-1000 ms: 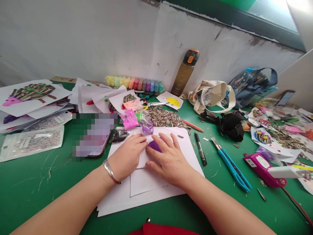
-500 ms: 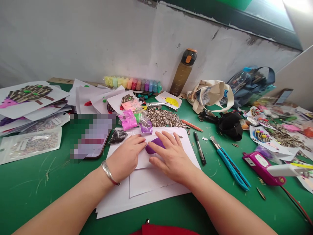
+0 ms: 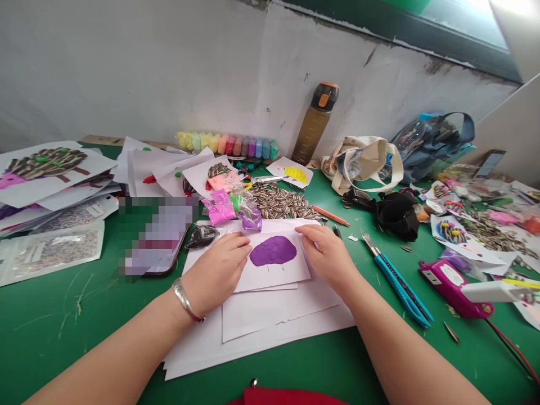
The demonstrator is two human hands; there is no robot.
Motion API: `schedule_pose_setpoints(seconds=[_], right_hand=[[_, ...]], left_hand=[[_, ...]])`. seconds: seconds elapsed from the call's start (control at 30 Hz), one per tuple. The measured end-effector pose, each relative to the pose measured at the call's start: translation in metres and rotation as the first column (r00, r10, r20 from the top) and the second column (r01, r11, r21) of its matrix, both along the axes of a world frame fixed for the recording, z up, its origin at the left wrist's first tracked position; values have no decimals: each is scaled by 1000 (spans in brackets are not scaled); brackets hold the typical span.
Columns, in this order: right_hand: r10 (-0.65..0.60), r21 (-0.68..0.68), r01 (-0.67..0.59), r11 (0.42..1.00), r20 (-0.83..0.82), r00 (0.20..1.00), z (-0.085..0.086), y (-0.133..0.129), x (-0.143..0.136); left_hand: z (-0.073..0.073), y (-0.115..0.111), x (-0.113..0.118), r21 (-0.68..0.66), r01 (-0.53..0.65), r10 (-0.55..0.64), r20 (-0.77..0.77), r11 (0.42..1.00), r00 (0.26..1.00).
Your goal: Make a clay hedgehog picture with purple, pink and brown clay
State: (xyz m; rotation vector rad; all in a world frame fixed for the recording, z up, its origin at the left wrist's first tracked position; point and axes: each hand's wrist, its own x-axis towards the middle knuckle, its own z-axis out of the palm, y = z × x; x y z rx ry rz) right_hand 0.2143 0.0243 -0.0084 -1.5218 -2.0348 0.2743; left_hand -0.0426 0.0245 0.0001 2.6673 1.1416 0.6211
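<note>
A flattened oval of purple clay (image 3: 273,251) covers part of a small white paper card (image 3: 253,279), with two short pencil lines drawn just below it. My left hand (image 3: 221,267) lies flat along the card's left edge, fingers stretched out and a silver bangle on the wrist. At the card's right edge my right hand (image 3: 327,256) rests with fingers extended and thumb a little apart, beside the clay and off it. Larger white sheets (image 3: 270,315) lie beneath the card. Neither hand grips anything visible.
Striped sunflower seeds (image 3: 280,202) and bagged clay (image 3: 219,208) lie behind the sheets. A phone (image 3: 158,242) is on the left. To the right are a blue craft knife (image 3: 400,287) and a magenta glue gun (image 3: 455,289). A bottle (image 3: 314,124) stands by the wall.
My right hand has slid right, off the purple clay to the card's edge, uncovering the whole oval and the pencil lines. My left hand has stayed nearly in place.
</note>
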Motion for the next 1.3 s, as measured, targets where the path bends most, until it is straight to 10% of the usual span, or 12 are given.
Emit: schedule_pose_setpoints(seconds=[0.57,1.3], right_hand=[[247,-94,-234,968,174,953,26,-19,-8],[243,-205,-190,960,272,931,29,-20,-7]], left_hand=[[3,-2,1,8,48,-47,-60,999,997],[-1,0,-6,164,-3,3,2,986,1000]])
